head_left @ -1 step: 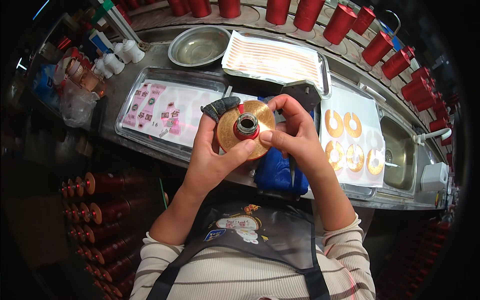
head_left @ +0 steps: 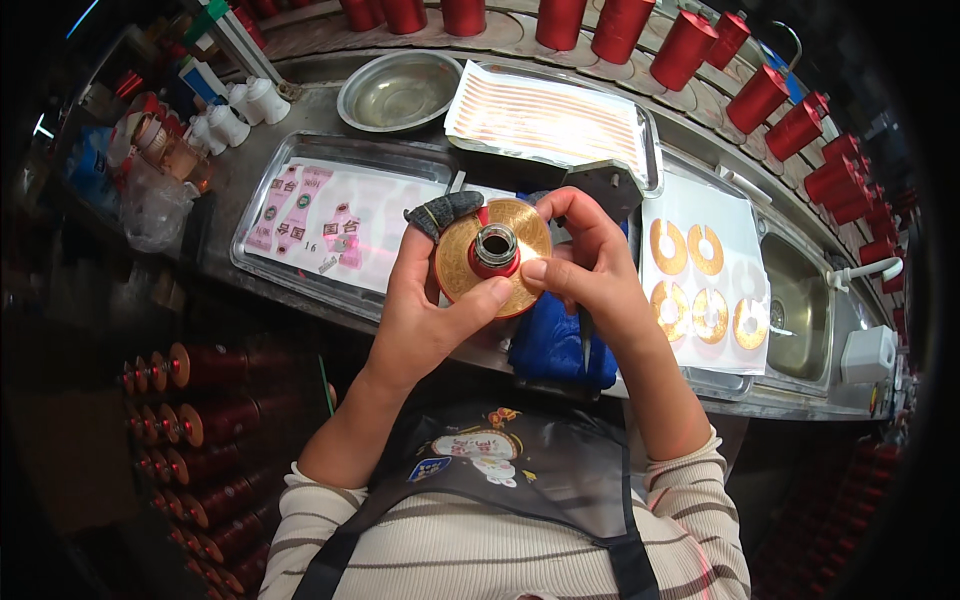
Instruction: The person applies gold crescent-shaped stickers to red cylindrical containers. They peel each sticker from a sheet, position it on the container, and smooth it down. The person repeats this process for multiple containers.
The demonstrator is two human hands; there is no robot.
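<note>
One red bottle (head_left: 492,268), gripped by left hand (head_left: 425,325) and right hand (head_left: 602,272), gold ring (head_left: 459,262) on top, blue cloth (head_left: 560,345) below, pretty sure anyway

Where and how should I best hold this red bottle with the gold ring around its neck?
Probably by the broad round edge of the red bottle, left hand and right hand coming from opposite sides. That edge stands well out from the narrow neck, and the open mouth faces up toward the camera, so side grips leave it clear. Thumbs could rest lightly on the gold ring.
</note>
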